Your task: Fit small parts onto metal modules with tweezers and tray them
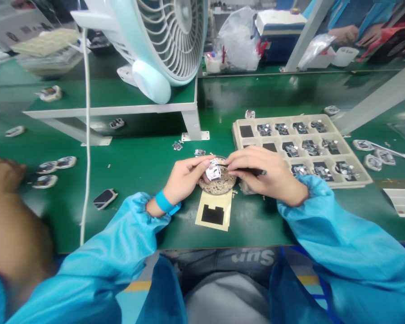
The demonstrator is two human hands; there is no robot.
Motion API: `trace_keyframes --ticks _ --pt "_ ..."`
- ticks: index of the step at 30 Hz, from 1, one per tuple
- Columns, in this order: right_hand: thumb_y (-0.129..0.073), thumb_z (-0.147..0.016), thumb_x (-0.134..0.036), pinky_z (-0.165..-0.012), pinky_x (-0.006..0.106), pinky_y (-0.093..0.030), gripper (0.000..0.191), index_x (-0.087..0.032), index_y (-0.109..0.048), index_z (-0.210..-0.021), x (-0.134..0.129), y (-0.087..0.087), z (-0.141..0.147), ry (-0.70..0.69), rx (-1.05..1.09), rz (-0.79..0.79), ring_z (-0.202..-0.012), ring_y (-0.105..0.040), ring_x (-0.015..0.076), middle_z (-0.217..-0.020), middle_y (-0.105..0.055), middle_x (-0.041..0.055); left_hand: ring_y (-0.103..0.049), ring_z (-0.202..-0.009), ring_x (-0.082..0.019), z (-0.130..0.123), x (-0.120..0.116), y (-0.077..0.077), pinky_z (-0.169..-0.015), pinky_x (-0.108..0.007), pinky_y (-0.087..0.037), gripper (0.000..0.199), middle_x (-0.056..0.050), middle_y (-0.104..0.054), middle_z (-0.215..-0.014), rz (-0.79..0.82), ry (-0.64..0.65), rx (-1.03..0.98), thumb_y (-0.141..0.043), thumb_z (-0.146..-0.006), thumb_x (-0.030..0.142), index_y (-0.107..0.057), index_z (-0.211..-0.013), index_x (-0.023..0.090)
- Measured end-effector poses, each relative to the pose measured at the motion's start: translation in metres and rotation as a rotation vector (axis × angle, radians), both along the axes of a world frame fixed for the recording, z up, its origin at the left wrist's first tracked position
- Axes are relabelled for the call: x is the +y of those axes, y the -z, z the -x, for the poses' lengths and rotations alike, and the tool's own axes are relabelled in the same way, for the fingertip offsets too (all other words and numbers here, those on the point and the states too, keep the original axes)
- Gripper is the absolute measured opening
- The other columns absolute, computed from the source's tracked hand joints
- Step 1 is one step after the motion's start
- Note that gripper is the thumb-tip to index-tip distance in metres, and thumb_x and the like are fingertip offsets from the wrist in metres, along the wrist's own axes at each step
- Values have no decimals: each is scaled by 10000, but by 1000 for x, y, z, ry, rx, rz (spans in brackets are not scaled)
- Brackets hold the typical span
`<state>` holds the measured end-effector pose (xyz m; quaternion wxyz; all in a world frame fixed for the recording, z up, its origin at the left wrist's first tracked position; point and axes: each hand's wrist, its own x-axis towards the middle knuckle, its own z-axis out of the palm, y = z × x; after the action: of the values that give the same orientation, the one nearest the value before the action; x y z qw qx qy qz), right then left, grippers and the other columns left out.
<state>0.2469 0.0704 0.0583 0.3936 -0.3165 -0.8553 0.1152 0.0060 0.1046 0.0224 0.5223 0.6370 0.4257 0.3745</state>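
Note:
My left hand pinches a small white plastic casing with parts inside, held over a round speckled pad. My right hand is closed around slim black tweezers, whose tip reaches the casing's right side. Below the pad lies a cream backing sheet bearing a black cut-out sticker. To the right, a beige compartment tray holds several small circuit boards and dark foam pieces.
A light-blue fan stands on a raised shelf at upper left, with a white cable hanging down. Several casings lie about the green bench. At the left edge is another person's blurred arm. A slanted post rises at right.

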Motion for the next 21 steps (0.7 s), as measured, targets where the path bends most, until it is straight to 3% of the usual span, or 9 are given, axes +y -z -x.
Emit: trace_keyframes --ticks 5,9,11,13,21 --pt "-616 -979 -218 -944 396 -576 135 -272 -696 -1073 -1 2 2 8 -11 -4 -1047 -709 220 -1141 -757 46 -614 -510 -130 0 0 1 -482 -230 -519 364 -38 -707 -636 -32 -8 4 -677 -937 421 -783 -1165 157" --pt "-671 -944 -210 -934 402 -591 122 -259 -695 -1053 -1 9 8 91 143 4 -1010 -719 223 -1062 -767 52 -708 -715 -155 -1 -5 1 -654 -271 -595 307 -92 -781 -1019 -275 -18 122 -644 -962 373 -785 -1172 199" --pt "-706 -920 -217 -897 397 -605 119 -245 -697 -1036 -1 11 9 123 225 35 -965 -725 222 -1025 -766 59 -727 -829 -176 -1 -7 -1 -722 -283 -604 301 -97 -768 -1120 -349 -25 163 -632 -971 361 -783 -1180 206" --pt "-726 -902 -225 -862 392 -616 110 -237 -700 -1008 -1 11 9 128 271 59 -928 -728 221 -992 -765 62 -731 -850 -185 -1 -7 -2 -733 -288 -605 302 -95 -771 -1122 -349 -43 168 -626 -975 369 -785 -1174 208" --pt "-745 -879 -217 -851 390 -613 122 -229 -715 -997 -2 9 6 140 227 56 -914 -725 221 -967 -769 63 -665 -595 -124 0 -5 1 -632 -269 -588 321 -79 -788 -979 -220 -83 76 -650 -961 391 -781 -1175 191"
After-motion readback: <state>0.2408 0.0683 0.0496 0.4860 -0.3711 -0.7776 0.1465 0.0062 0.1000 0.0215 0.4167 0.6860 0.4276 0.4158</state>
